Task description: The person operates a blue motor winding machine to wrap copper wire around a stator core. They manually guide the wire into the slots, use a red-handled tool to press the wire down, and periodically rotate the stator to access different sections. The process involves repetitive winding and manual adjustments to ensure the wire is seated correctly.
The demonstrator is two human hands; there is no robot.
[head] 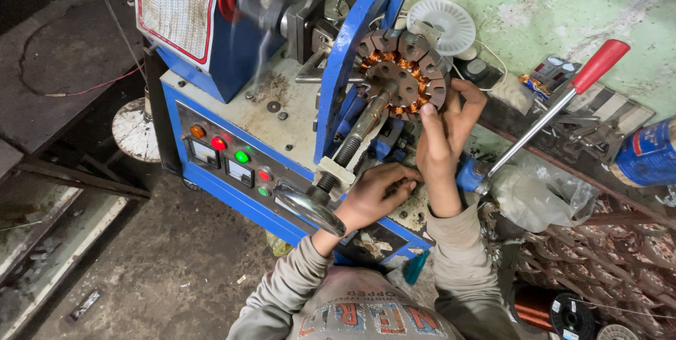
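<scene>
A blue machine (232,136) stands on the floor. On its front are small lights in orange, red and green. A round metal part (403,74) with copper wire wound in it sits on a rod (366,123) at the top of the machine. The rod runs down to a shiny handle (308,208).

The right hand (445,136) is up at the round part. Its fingers are spread and touch the lower right edge of the part. The thumb points up beside it. The hand is not closed around it.

The left hand (373,196) is lower, just beside the rod and near the handle. Its fingers are curled in. I cannot tell if it holds something.

A lever (563,101) with a red grip sticks up on the right. A white plastic reel (442,24) lies behind the round part.
</scene>
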